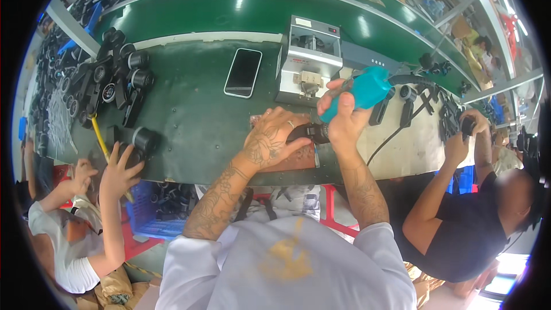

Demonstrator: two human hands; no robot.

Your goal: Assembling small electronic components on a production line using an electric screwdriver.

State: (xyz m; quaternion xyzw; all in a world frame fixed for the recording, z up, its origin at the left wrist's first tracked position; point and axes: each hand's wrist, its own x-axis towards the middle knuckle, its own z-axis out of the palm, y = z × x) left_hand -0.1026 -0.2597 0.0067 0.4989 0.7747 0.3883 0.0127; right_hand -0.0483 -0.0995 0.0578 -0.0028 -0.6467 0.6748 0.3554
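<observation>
My left hand (268, 139) is closed on a small black plastic part (310, 132), steadying it low over a reddish-brown mat (290, 159) at the table's near edge. In my right hand (346, 121) is a teal electric screwdriver (369, 87), its body tilted up and to the right, its lower end just above the black part. The hand hides the tip, so I cannot tell whether it touches. Just beyond my hands stands a grey screw-feeder machine (310, 60).
A phone (243, 73) lies on the green table (189, 97). Black wheeled parts (109, 80) are heaped on the left, with more black parts (408, 99) on the right. Co-workers' hands (121, 173) are at the left and right sides. A blue crate (150, 218) sits below the table's edge.
</observation>
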